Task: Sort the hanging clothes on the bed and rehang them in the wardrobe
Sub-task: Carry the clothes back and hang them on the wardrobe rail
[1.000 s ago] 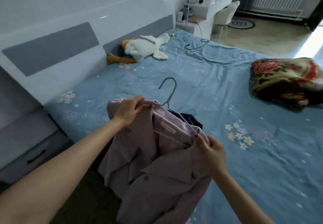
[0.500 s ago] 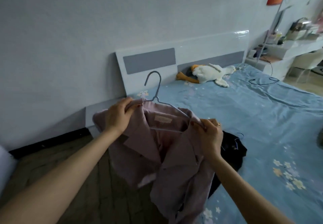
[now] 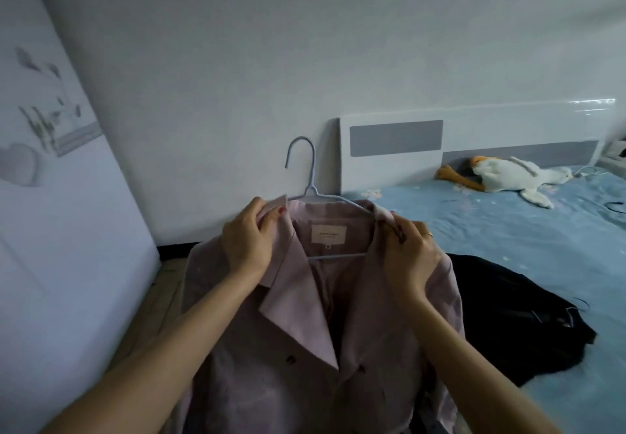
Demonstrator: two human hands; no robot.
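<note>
In front of the wall, beside the bed [image 3: 508, 240], a pink jacket [image 3: 305, 325] on a blue hanger [image 3: 310, 193] is held up. Its collar is pinched by the left hand [image 3: 249, 240] and the right hand [image 3: 411, 254]. A black garment [image 3: 508, 315] is laid on the bed.

The jacket [image 3: 305, 349] runs off the frame at 6 o'clock. Its label [image 3: 329, 231] is too small to read. The jacket hides the hanger's [image 3: 313, 193] shoulders.

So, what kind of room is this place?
Most likely a home bedroom: a bed with a blue floral sheet, a white and grey headboard, and a plush goose lying by it.
</note>
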